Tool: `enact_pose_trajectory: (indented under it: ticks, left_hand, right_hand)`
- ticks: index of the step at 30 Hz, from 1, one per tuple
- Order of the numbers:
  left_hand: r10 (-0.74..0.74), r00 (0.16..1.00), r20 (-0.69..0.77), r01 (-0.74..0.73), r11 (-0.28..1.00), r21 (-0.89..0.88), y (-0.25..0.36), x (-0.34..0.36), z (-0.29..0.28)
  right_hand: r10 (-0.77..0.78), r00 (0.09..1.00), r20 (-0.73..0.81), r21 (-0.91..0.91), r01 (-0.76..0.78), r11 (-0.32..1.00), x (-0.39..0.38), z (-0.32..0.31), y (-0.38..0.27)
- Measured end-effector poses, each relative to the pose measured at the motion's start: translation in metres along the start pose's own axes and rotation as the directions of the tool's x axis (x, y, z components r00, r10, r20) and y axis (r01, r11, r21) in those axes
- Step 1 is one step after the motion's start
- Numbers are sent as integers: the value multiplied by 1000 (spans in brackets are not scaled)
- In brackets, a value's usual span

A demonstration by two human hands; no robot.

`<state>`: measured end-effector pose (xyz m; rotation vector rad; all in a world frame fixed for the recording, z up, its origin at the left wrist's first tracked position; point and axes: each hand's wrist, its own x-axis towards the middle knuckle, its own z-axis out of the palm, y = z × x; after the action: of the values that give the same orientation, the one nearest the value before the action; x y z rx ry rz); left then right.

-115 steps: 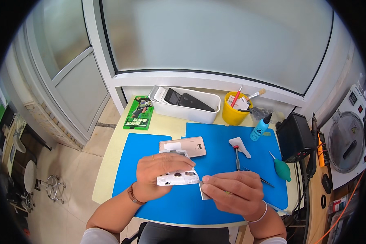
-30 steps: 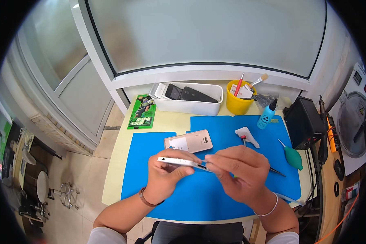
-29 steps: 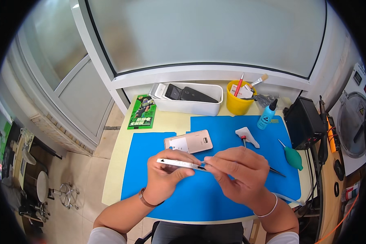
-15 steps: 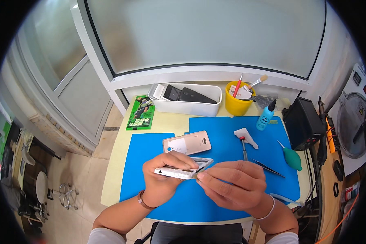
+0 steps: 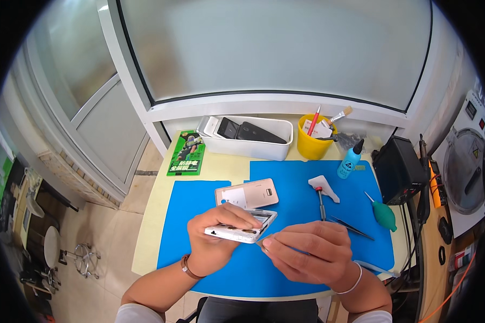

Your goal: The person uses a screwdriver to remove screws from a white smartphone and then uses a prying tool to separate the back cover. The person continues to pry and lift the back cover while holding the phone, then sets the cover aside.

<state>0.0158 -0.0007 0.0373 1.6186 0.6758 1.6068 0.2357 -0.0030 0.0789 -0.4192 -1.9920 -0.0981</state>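
My left hand (image 5: 211, 247) is closed around a white phone body (image 5: 234, 233), its back off and its inner parts showing between the fingers. The phone is held tilted above the blue mat (image 5: 191, 215). Close to the phone's right edge, my right hand (image 5: 312, 252) pinches a small thin piece between thumb and forefinger; the grip hides most of it, so its kind cannot be told. Beyond the hands lies a gold phone back cover (image 5: 260, 194). A screwdriver (image 5: 321, 205) with a red cap and dark tweezers (image 5: 353, 228) rest on the mat to the right.
At the back stand a white bin (image 5: 248, 149) of phones and a yellow bucket (image 5: 310, 146) of tools. A blue bottle (image 5: 349, 163), green air blower (image 5: 383, 216) and black box (image 5: 401, 168) are at right. A green packet (image 5: 186, 156) lies back left.
My right hand has drawn slightly away from the phone's edge, leaving a small gap. The phone has tipped a little, so more of its inside shows. The view has shifted slightly.
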Motion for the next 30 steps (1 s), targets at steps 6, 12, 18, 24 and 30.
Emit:
enact_pose_trajectory:
  ticks: [6,12,18,24,30]
  left_hand:
    - [-2,1000,2,2,1000,30,0,-1,-1]
    - [20,1000,10,-21,996,85,1,0,-1]
    - [14,1000,16,-16,993,117,2,1,-1]
    - [51,998,24,-55,978,202,4,2,-2]
    - [99,993,61,-113,950,291,3,3,-4]
  right_hand:
    - [15,1000,-9,14,-15,1000,0,3,0]
    - [-16,1000,-7,11,16,1000,0,2,3]
    - [-43,999,-12,0,43,999,2,1,5]
    - [-63,998,-11,0,63,998,2,2,6]
    - [-92,995,33,-32,93,995,1,-1,8]
